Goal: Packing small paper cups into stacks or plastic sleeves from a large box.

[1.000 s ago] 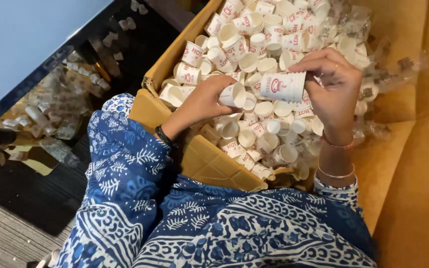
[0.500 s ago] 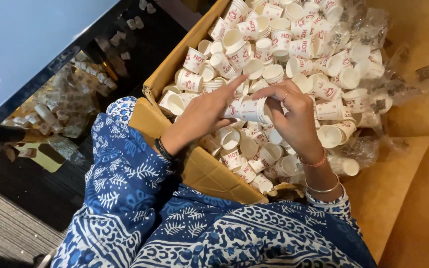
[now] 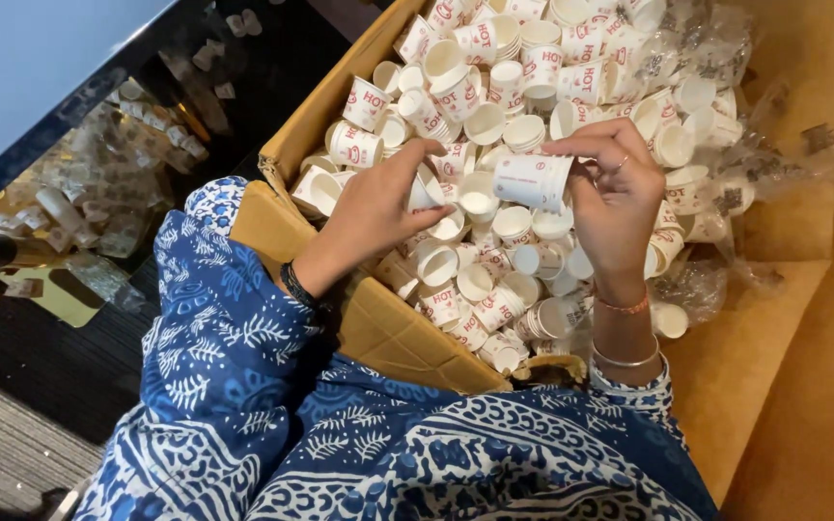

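Two hands at work over a cardboard box (image 3: pixel 393 333) heaped with small white paper cups (image 3: pixel 494 116).
Right hand (image 3: pixel 620 198) grips a short nested stack of cups (image 3: pixel 531 180) lying sideways, fingers closed round its rim end; loose cups lie directly below the grip. Left hand (image 3: pixel 374 207) is just beside the stack's base, fingers pinched on a single cup (image 3: pixel 424 193). Crumpled clear plastic wrap (image 3: pixel 755 164) lies beyond the right hand.

A mustard-yellow upholstered sofa (image 3: pixel 803 318) fills the right side, its seat and back cushions meeting in a soft fold. To the left lies a glossy black tabletop (image 3: pixel 79 193) that mirrors pale shapes, with a light blue-white panel (image 3: pixel 21 58) above it at the upper left corner. Grey ribbed carpet (image 3: pixel 2 444) shows at the lower left, in even indoor light.
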